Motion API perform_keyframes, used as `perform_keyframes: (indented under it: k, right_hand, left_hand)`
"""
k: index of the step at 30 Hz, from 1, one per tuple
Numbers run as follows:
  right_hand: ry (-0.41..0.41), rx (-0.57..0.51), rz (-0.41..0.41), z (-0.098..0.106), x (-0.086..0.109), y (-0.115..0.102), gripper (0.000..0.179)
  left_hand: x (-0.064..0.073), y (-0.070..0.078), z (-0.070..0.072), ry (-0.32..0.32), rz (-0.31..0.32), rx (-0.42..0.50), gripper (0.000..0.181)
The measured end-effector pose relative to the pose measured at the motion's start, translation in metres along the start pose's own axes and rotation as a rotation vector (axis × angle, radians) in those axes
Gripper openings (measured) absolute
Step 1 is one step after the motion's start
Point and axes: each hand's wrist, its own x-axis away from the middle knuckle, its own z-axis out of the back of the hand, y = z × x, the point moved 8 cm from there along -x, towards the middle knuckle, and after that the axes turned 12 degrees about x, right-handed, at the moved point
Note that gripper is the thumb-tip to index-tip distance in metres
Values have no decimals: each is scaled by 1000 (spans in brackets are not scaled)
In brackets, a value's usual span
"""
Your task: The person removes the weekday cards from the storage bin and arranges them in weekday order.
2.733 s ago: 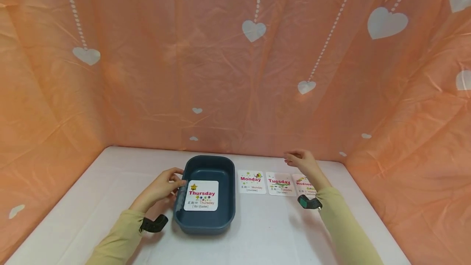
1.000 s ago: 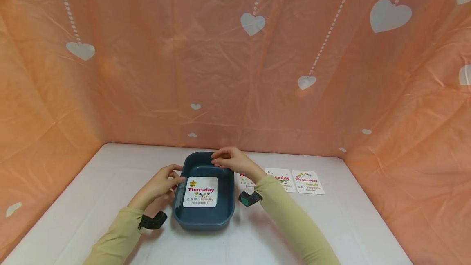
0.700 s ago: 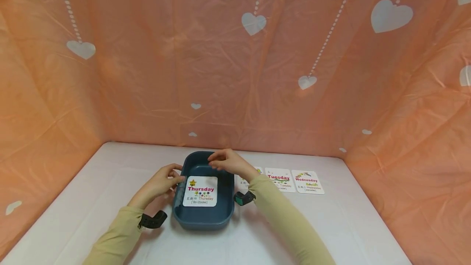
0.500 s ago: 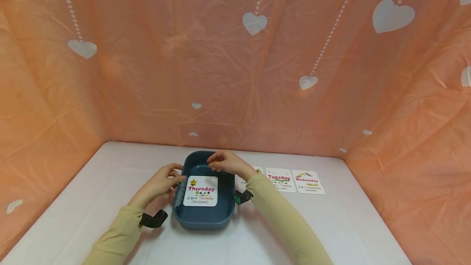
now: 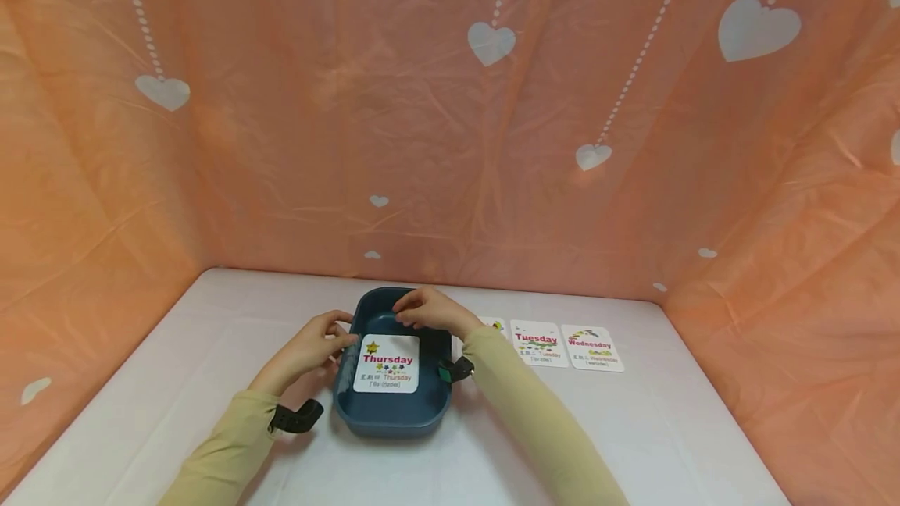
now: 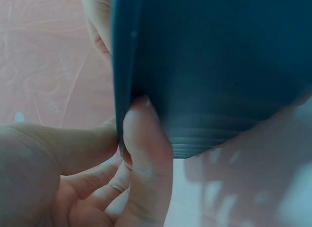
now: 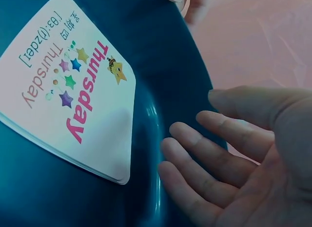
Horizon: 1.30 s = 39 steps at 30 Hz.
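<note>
A dark blue plastic tray (image 5: 394, 418) stands on the table, its left rim pinched between the thumb and finger of my left hand (image 5: 309, 346). The left wrist view shows this pinch (image 6: 146, 144) close up. Inside the tray lies a small stack of white cards with a "Thursday" card (image 5: 387, 365) on top. My right hand (image 5: 432, 311) hovers over the far right part of the tray, holding nothing. In the right wrist view its fingers (image 7: 202, 144) are spread and relaxed beside the card stack (image 7: 78, 90), apart from it.
Right of the tray a row of cards lies flat on the white table (image 5: 633, 443): a Monday card (image 5: 495, 324) mostly hidden behind the right arm, a Tuesday card (image 5: 537, 343) and a Wednesday card (image 5: 592, 348). An orange curtain with hearts (image 5: 422, 139) surrounds the table's back and sides.
My right hand has come left from above the Wednesday card to over the tray, then drifted slightly further left. My left hand keeps its hold on the rim.
</note>
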Motion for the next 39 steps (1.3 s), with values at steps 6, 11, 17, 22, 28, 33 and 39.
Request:
perform_keyframes:
  k: [6, 11, 17, 22, 28, 33, 39]
  right_hand:
    - [-16, 66, -25, -6, -4, 1, 27]
    - [-44, 106, -41, -9, -6, 1, 26]
    - [-61, 122, -53, -12, -10, 7, 23]
    - [-74, 138, -51, -13, -14, 10, 23]
    - [-97, 171, -57, -15, -18, 12, 24]
    - [-118, 189, -69, -17, -19, 11, 27]
    - [-134, 226, -90, -20, -19, 10, 31]
  left_hand:
    - [0, 0, 1, -3, -9, 5, 41]
    - [1, 0, 1, 0, -3, 5, 41]
    - [2, -1, -1, -4, 8, 14, 42]
    - [2, -2, -2, 2, 3, 9, 42]
    - [0, -2, -1, 2, 2, 10, 41]
    - [0, -2, -1, 0, 0, 9, 42]
    - [0, -1, 0, 0, -8, 9, 42]
